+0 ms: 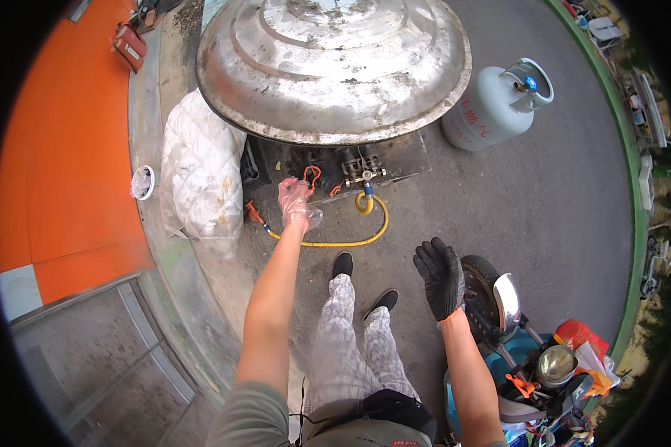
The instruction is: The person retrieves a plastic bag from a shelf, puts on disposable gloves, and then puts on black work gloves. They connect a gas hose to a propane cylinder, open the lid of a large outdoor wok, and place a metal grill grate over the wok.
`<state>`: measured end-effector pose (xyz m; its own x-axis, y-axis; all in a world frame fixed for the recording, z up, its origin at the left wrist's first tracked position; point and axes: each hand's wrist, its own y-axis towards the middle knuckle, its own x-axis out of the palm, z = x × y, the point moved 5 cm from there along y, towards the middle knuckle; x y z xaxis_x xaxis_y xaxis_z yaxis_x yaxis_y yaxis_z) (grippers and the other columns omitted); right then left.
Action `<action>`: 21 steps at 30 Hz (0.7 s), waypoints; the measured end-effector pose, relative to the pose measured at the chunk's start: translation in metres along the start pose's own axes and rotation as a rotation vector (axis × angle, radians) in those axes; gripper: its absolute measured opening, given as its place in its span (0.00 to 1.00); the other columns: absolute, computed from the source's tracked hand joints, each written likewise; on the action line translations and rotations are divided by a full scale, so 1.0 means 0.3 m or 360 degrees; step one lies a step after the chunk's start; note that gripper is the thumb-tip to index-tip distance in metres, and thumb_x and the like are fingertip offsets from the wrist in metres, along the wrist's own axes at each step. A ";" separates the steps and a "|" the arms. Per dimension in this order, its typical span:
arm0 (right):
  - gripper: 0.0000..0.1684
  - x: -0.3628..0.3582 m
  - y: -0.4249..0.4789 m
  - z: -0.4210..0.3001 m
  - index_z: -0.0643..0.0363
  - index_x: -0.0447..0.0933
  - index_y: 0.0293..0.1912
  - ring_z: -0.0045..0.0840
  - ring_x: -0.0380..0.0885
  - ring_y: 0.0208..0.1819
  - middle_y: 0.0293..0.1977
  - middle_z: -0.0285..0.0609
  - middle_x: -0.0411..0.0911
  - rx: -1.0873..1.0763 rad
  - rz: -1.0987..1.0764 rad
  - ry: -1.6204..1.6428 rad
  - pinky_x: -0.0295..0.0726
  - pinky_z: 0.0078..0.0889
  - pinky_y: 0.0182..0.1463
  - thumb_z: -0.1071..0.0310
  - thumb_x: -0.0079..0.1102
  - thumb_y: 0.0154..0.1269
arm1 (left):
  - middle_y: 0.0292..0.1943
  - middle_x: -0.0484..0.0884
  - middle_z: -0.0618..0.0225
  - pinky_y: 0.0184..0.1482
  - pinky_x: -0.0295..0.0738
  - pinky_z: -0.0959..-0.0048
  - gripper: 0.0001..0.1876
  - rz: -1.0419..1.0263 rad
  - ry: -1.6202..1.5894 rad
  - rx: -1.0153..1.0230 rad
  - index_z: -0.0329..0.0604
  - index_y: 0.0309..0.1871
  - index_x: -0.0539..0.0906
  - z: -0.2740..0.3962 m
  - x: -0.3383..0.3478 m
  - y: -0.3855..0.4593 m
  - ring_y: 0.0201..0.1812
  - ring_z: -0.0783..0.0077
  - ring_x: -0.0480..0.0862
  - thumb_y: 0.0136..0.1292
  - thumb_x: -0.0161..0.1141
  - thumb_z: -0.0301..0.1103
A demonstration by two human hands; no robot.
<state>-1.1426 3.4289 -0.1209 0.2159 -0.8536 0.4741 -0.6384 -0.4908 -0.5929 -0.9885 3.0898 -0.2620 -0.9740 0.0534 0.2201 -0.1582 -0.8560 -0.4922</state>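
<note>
My left hand (295,201), in a clear plastic glove, is over the ground just below the big metal lid (335,61). An orange-red cord loop (312,175) shows beside its fingers; whether they hold it I cannot tell. A black knit glove covers my right hand (440,274), which is raised with nothing in it, its fingers extended. Between the hands a yellow gas hose (341,244) curves on the ground, running from brass-and-steel burner valves (365,174) under the lid to an orange-red fitting (254,212) at the left.
A grey gas cylinder (483,109) stands right of the lid. At left are a white quilted cover (204,173), a small white bucket (144,182) and a red jerrycan (128,47). A wheeled vehicle's tyre (478,279) and a loaded blue tub (452,399) are close by my right arm.
</note>
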 end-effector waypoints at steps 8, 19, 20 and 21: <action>0.34 0.086 0.030 0.041 0.68 0.63 0.68 0.46 0.73 0.64 0.64 0.58 0.71 0.0180 -0.0102 0.0075 0.71 0.50 0.70 0.52 0.51 0.75 | 0.48 0.79 0.58 0.65 0.69 0.42 0.19 -0.0382 -0.1181 -0.0226 0.41 0.58 0.74 0.115 -0.214 0.111 0.52 0.44 0.77 0.63 0.58 0.29; 0.29 0.126 0.015 0.104 0.67 0.68 0.65 0.44 0.78 0.58 0.58 0.56 0.76 0.0321 -0.0150 0.0144 0.76 0.48 0.66 0.55 0.49 0.76 | 0.60 0.80 0.49 0.67 0.73 0.47 0.25 -0.0807 -0.1625 -0.0500 0.30 0.59 0.78 0.269 -0.200 -0.123 0.63 0.49 0.79 0.58 0.51 0.30; 0.29 0.130 0.011 0.118 0.67 0.68 0.65 0.44 0.78 0.58 0.58 0.56 0.77 0.0343 -0.0159 0.0112 0.76 0.48 0.66 0.55 0.50 0.76 | 0.62 0.78 0.49 0.68 0.73 0.48 0.26 -0.0769 -0.1577 -0.0521 0.31 0.62 0.76 0.270 -0.198 -0.144 0.64 0.50 0.78 0.61 0.51 0.33; 0.29 0.137 0.011 0.137 0.67 0.68 0.65 0.44 0.78 0.58 0.57 0.55 0.77 0.0364 -0.0166 0.0081 0.77 0.48 0.66 0.55 0.50 0.76 | 0.66 0.73 0.49 0.66 0.71 0.42 0.29 -0.0748 -0.1571 -0.0578 0.33 0.67 0.71 0.268 -0.193 -0.167 0.66 0.48 0.75 0.61 0.51 0.35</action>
<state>-1.1055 3.3849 -0.1301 0.2308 -0.7891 0.5693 -0.4297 -0.6076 -0.6680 -0.9110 3.0883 -0.1824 -0.2808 -0.2348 0.9306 -0.6654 -0.6511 -0.3651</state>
